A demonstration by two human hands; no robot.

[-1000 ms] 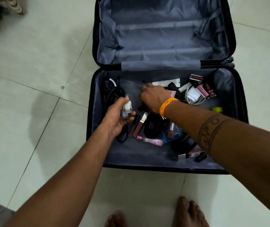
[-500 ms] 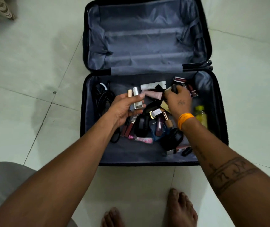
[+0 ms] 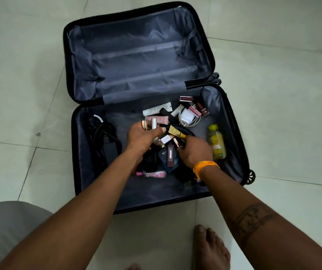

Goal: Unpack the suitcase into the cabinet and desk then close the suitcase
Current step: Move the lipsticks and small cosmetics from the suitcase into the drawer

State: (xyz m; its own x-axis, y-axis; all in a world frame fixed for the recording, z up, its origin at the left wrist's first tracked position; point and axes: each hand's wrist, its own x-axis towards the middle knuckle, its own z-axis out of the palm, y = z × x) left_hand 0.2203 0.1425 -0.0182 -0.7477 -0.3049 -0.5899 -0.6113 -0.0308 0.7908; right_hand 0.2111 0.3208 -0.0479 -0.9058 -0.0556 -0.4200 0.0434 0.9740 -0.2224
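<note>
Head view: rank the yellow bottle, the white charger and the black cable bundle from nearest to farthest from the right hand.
From the right hand:
1. Yellow bottle, just to its right.
2. White charger, beyond it near the suitcase hinge.
3. Black cable bundle, far across at the left wall, past the left hand.

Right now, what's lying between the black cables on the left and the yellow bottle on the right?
The head view shows both hands there, left hand and right hand, over a pile of small cosmetics, between the black cables and the yellow bottle.
</note>
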